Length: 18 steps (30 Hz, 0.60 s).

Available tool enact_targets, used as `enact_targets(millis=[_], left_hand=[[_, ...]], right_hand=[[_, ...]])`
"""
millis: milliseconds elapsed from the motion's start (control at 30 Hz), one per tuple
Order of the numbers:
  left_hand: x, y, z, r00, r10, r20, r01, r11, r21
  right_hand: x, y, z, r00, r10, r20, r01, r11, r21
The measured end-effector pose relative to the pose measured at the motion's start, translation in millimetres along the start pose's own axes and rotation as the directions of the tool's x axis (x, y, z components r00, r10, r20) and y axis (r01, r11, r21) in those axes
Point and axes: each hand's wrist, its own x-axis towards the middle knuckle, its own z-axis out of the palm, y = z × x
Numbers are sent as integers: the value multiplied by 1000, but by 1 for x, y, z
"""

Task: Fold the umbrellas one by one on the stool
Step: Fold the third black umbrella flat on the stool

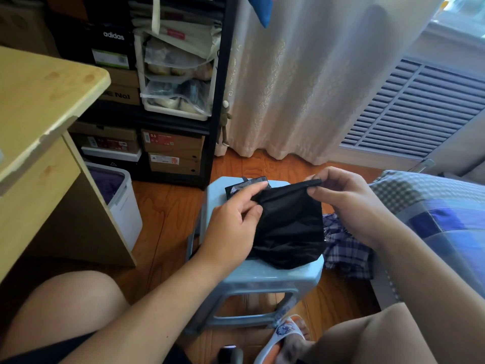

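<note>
Left hand (233,227) and right hand (346,200) pinch the top edge of a black, limp fabric umbrella (288,227), held just above the right half of the pale-blue plastic stool (262,274). Risk: slippery cloth may slide from the fingertips, or the bundle may drop off the stool's right edge onto the plaid cloth (346,248) beside it. Room: wooden floor (168,211), beige curtain (301,88), black shoebox shelf (168,101).

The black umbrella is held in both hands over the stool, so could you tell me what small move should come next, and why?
Probably lay the next loose panel flat. The left hand pinches the black umbrella at its left edge, the right hand its top corner, and the canopy still bulges unevenly above the blue stool.
</note>
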Motion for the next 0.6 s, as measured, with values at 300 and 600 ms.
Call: enact_targets(millis=[300, 600], left_hand=[[3, -2, -8, 947, 224, 229, -300, 872, 387], [11, -3, -10, 981, 188, 49, -194, 960, 203]], right_hand=[[-2, -4, 1, 1000, 4, 17, -3, 1000, -20], [-7, -9, -1, 998, -33, 54, 37, 997, -73]])
